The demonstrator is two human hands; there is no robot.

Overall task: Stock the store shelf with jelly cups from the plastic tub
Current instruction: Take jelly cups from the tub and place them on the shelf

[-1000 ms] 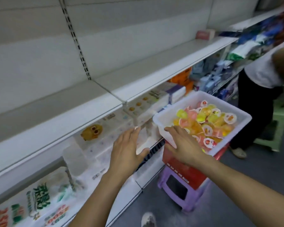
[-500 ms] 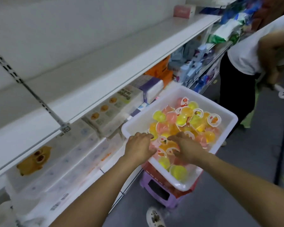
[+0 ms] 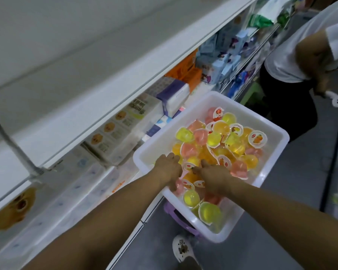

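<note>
The white plastic tub (image 3: 277, 134) stands on a purple stool beside the shelving, filled with several jelly cups (image 3: 222, 141) in yellow, orange and pink. Both my hands are down inside its near left part. My left hand (image 3: 168, 169) has its fingers curled down into the pile by the tub's left wall, around cups I cannot see well. My right hand (image 3: 213, 175) lies just beside it, thumb and forefinger closing on a cup with a red-and-white lid. The white store shelf (image 3: 86, 84) above and to the left is bare.
Under the bare shelf lie boxed and wrapped tissue packs (image 3: 121, 129). The purple stool (image 3: 176, 215) carries the tub over a grey floor. Another person (image 3: 293, 65) in a white top stands in the aisle at the far right. My shoe (image 3: 181, 248) is below the tub.
My left hand left the lower shelf and went into the tub beside the right one. Both hands have sunk among the cups, and my view has swung down and to the right.
</note>
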